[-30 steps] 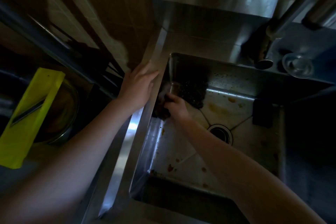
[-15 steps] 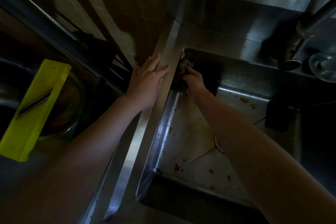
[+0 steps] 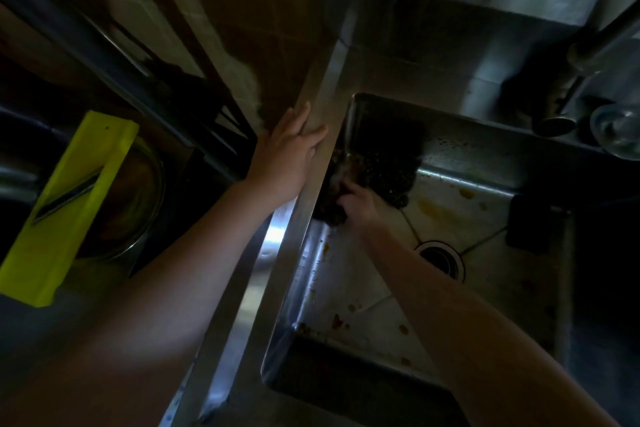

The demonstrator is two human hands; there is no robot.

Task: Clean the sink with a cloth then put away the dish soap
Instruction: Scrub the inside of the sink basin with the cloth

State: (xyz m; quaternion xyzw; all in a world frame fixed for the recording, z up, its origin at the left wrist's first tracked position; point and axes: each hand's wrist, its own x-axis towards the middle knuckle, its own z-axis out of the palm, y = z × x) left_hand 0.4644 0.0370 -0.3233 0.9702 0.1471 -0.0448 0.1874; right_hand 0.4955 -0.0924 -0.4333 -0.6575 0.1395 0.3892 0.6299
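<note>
right hand (image 3: 360,206) clutching a dark cloth (image 3: 332,204) against the sink (image 3: 298,274) wall mid-frame, left hand (image 3: 289,156) lying flat and relaxed on the rim

Here's my left forearm (image 3: 173,270), bare all the way along, and my left hand (image 3: 287,156), bare as well. Over to my right forearm (image 3: 467,315), bare too, same for my right hand (image 3: 360,206). Dim light; finer detail is lost in shadow.
</note>
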